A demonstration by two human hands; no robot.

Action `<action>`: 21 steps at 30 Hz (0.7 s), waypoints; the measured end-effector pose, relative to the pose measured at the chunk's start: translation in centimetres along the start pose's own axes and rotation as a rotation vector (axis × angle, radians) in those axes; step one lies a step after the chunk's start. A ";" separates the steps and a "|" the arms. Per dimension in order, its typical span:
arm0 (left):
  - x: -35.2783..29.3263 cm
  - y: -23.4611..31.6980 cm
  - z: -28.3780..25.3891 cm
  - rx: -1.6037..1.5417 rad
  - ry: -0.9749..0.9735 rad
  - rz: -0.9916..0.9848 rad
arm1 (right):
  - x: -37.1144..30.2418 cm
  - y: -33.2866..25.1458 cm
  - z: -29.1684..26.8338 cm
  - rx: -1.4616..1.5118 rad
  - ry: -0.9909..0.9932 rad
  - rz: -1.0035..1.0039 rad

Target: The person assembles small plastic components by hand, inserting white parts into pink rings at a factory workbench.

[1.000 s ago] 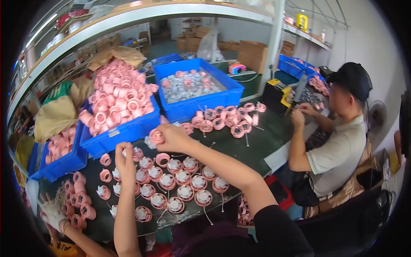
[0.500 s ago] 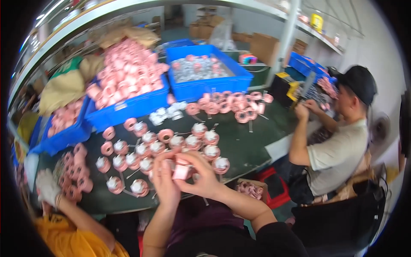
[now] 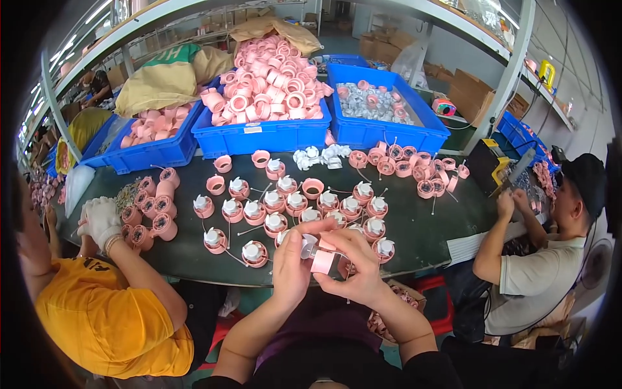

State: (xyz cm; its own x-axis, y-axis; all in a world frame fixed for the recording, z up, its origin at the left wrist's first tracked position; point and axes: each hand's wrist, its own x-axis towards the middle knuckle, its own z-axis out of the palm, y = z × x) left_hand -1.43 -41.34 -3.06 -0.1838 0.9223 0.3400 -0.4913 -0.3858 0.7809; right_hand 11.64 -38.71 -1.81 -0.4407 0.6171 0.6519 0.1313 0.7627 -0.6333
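Observation:
In front of my body, over the table's near edge, both hands meet around a small pink plastic housing (image 3: 323,262). My right hand (image 3: 360,267) grips this housing between thumb and fingers. Between the thumb and fingers of my left hand (image 3: 293,272) is a whitish fan wheel (image 3: 308,246), right beside the housing's end. Whether the two parts touch is hard to tell. Just beyond my hands stand several pink housings with white fan wheels (image 3: 254,251) in them, thin wires trailing out. An open pink housing (image 3: 313,188) without a wheel sits among them.
Blue bins hold pink housings (image 3: 272,78) and white fan wheels (image 3: 382,107). Loose white wheels (image 3: 321,156) and wired housings (image 3: 424,172) lie on the dark green table (image 3: 175,201). A gloved co-worker's hand (image 3: 102,220) is at left; another person (image 3: 541,259) works at right.
The view has swung, so the table and bins sit further right and the picture is sharper. The whitish fan wheel now shows at my left fingers; the pink housing stays between my hands.

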 end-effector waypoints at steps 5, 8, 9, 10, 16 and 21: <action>-0.1 -0.4 -0.2 0.061 -0.010 0.016 | 0.4 0.4 0.6 -0.043 0.040 -0.131; -0.1 -0.4 -0.3 0.096 -0.015 0.029 | 0.4 0.1 0.4 -0.039 -0.024 -0.085; -0.1 -0.3 -0.3 0.142 -0.030 0.055 | 0.4 0.1 0.4 -0.037 -0.028 -0.085; -0.2 -0.4 -0.4 0.143 -0.025 0.056 | 0.4 0.2 0.4 -0.064 -0.032 -0.113; -0.7 -1.7 -0.8 0.428 -0.055 0.154 | 0.3 0.4 0.2 -0.147 -0.084 -0.162; -0.5 -2.7 -1.0 0.434 -0.287 0.106 | -0.4 2.4 -1.7 -0.077 -0.151 -0.090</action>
State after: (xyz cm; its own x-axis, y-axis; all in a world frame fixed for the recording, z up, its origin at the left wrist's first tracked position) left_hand -0.87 -40.78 -5.84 0.0565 0.8575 0.5114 -0.0740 -0.5072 0.8586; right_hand 13.61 -36.77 -2.89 -0.5808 0.5145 0.6308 0.1504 0.8294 -0.5380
